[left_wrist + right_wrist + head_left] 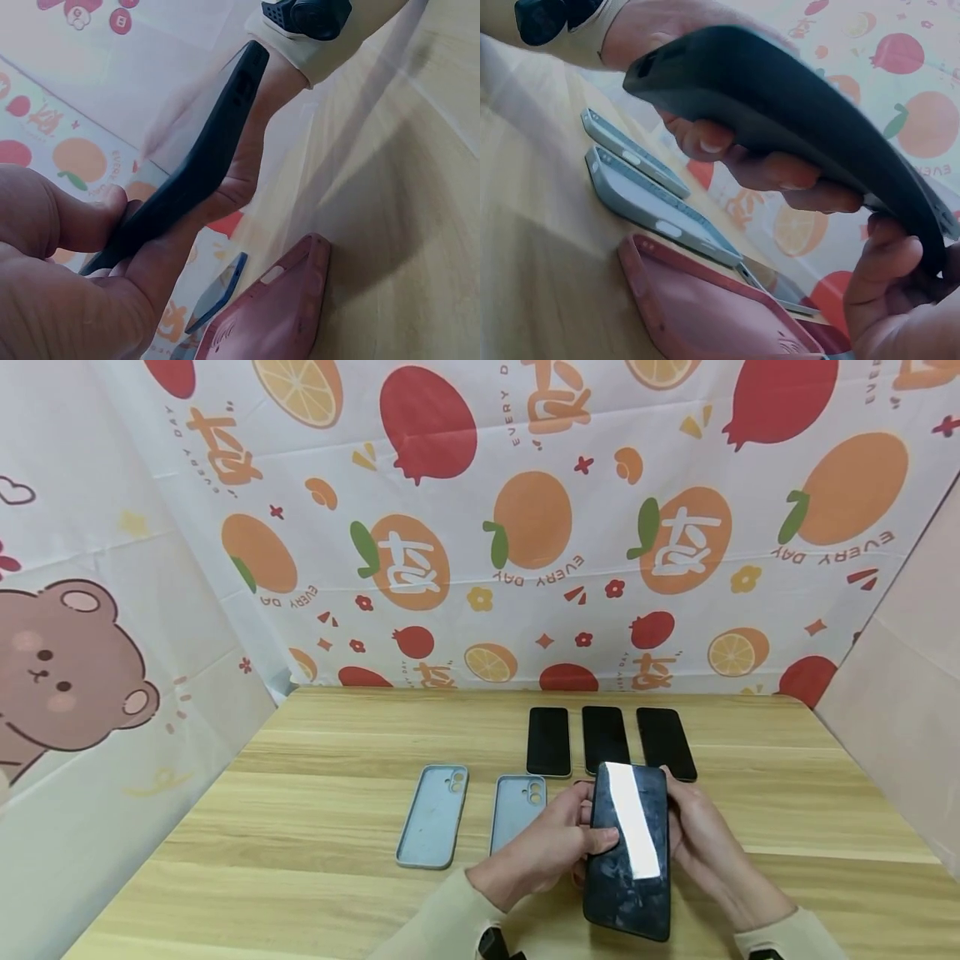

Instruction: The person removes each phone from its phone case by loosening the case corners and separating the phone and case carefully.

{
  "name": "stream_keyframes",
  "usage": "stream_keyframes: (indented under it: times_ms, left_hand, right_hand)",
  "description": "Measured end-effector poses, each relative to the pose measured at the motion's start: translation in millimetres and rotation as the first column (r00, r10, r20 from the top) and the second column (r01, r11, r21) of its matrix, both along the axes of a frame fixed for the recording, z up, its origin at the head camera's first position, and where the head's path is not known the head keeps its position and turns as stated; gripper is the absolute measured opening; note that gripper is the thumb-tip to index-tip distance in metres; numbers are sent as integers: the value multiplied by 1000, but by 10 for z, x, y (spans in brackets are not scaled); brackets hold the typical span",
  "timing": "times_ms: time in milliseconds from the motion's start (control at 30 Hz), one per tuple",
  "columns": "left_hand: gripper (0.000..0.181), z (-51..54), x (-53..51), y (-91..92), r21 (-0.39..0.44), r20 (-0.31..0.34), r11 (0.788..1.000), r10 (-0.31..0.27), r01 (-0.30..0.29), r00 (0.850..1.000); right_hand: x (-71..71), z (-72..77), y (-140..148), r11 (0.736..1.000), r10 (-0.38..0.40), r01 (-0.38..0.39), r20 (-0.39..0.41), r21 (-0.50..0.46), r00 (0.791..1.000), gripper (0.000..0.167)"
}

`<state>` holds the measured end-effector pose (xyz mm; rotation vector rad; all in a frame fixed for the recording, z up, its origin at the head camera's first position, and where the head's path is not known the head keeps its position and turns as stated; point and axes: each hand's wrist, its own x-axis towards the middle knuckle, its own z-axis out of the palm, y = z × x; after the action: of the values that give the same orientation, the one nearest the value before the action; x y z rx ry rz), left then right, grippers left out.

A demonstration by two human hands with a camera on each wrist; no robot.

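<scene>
Both hands hold a smartphone in a black case [628,893] over the front of the table, its glossy screen up and catching a bright reflection. The left hand [551,835] grips the phone's left edge, thumb on the screen and fingers underneath. At the opposite edge, the right hand [697,831] holds the upper part; the right wrist view shows its fingers [889,259] pinching one end of the case. A pink phone case [712,307] lies on the table below, mostly hidden by the hands in the head view.
Two light blue phone cases, one at left [432,818] and one partly behind the left arm [516,810], lie on the wooden table [300,860]. Three dark phones [549,742] lie in a row farther back. A fruit-print cloth [465,568] hangs behind the table.
</scene>
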<state>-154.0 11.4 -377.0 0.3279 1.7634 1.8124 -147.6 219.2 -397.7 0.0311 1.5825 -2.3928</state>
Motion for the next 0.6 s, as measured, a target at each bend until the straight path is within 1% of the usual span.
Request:
stream_keyframes:
  times_ms: [67, 200, 333, 433, 533, 600]
  left_hand:
    - [40, -8, -2, 2, -3, 0, 1000, 2, -2, 1000]
    - [42, -26, -4, 13, -8, -6, 1000, 4, -4, 1000]
    - [42, -26, 4, 13, -8, -6, 1000, 12, -12, 1000]
    - [43, -22, 17, 10, -19, -8, 1000, 22, -22, 1000]
    - [44, -20, 32, 8, -36, -19, 999, 23, -24, 1000]
    - [44, -21, 38, 8, -34, -25, 999, 25, -26, 999]
  right_hand:
    - [-9, -4, 27, 999, 29, -29, -9, 23, 1000, 44]
    - [-33, 14, 89, 996, 84, -83, -35, 34, 996, 42]
    - [-25, 57, 118, 993, 106, -105, -14, 47, 994, 44]
    - [5, 65, 130, 992, 102, -103, 20, 68, 995, 47]
    - [44, 42, 147, 993, 110, -111, 19, 32, 994, 45]
    - [68, 20, 155, 990, 138, -138, -2, 1, 990, 41]
